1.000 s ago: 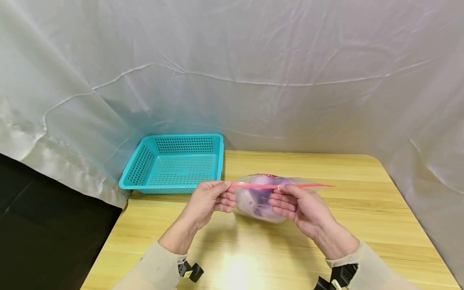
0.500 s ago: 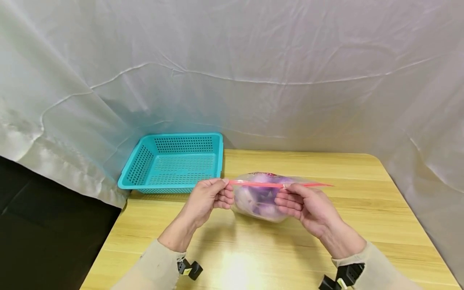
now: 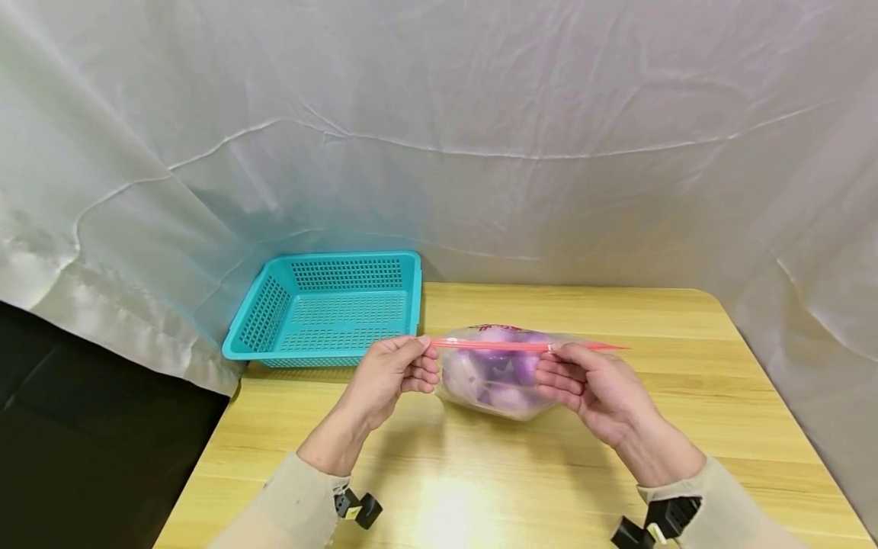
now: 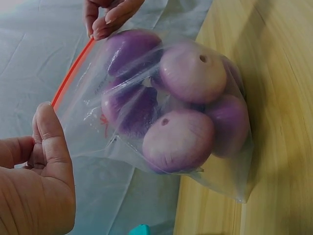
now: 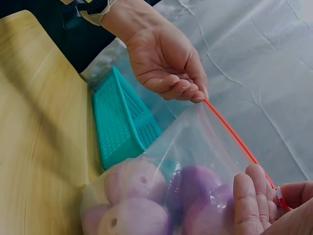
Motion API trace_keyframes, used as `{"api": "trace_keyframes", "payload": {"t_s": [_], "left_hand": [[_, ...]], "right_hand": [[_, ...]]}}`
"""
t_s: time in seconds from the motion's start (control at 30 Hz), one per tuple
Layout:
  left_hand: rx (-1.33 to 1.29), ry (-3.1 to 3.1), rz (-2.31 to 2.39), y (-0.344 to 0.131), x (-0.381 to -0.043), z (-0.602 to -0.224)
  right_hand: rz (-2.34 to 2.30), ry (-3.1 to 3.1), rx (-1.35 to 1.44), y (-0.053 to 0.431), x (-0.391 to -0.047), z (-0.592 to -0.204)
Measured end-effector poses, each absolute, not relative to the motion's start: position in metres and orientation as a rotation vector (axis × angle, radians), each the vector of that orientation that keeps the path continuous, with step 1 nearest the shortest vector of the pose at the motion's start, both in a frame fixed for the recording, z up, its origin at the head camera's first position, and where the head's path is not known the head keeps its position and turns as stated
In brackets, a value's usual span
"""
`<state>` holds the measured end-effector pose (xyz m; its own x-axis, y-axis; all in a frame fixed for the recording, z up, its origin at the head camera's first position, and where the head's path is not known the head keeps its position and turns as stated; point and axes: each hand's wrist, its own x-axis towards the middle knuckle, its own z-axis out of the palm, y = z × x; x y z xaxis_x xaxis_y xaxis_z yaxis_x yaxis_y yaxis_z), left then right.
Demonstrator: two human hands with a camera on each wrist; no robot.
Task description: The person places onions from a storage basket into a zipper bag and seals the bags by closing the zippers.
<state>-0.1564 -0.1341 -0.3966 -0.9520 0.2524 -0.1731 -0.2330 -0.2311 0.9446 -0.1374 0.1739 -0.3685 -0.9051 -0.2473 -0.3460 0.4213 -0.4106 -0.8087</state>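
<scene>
A clear slider zip bag (image 4: 221, 176) with a red zip strip (image 3: 483, 345) bulges with several round, purple-and-white vegetable-like pieces (image 4: 178, 139), some with a small dark hole. My left hand (image 3: 392, 372) pinches the strip's left end between thumb and forefinger. Farther right along the strip, my right hand (image 3: 604, 390) pinches a small white slider (image 5: 279, 194) between thumb and forefinger, its other fingers extended beside the bag. Beyond that hand, a short red tail of the strip sticks out to the right. The bag's filled part hangs below the strip, low over the wooden table.
A turquoise perforated basket (image 3: 415, 305) stands at the back left of the wooden table (image 3: 693, 396), just beyond my left hand. Grey-white cloth (image 3: 480, 191) hangs behind and along both sides. Dark fabric (image 3: 89, 427) lies to the left of the table.
My right hand has slid to the right along the red strip, taking the white slider with it. The left hand keeps its pinch at the left end, almost still.
</scene>
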Motion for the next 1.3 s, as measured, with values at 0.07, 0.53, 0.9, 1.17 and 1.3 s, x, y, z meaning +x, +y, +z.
{"api": "trace_keyframes", "payload": {"t_s": [0.07, 0.53, 0.9, 1.17, 1.3], "left_hand": [[0.025, 1.722, 2.249, -0.134, -0.157, -0.397], [-0.001, 1.750, 2.264, -0.135, -0.157, -0.396], [-0.015, 1.748, 2.274, -0.138, -0.157, -0.396], [-0.018, 1.751, 2.280, -0.139, -0.157, -0.396], [-0.019, 1.753, 2.282, -0.140, -0.157, -0.397]], "right_hand": [[-2.341, 1.413, 0.244, 0.176, -0.138, -0.368], [-2.379, 1.404, 0.224, 0.192, -0.142, -0.368], [-2.407, 1.380, 0.246, 0.203, -0.144, -0.367], [-2.434, 1.375, 0.257, 0.209, -0.146, -0.367], [-2.449, 1.358, 0.270, 0.212, -0.147, -0.367]]}}
